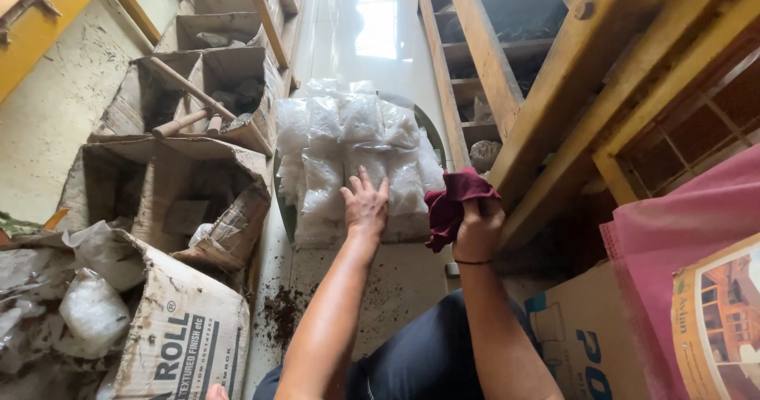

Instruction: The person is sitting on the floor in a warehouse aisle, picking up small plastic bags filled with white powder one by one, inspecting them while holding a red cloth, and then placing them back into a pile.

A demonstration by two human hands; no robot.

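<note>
Left hand (366,204) flat, fingers spread, pressing stack of clear plastic bags (348,143). Right hand (477,230) fist clenched around dark red cloth (451,202). Cardboard boxes (182,194) alongside hold wooden sticks (186,91), scraps.

Four open cardboard boxes (170,202) (in a row), one maroon rag (451,202), two hands (366,206).

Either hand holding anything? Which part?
Right hand clutches a dark red cloth, bunched at its upper end. Left hand holds nothing; it lies flat on the stacked clear plastic bags.
</note>
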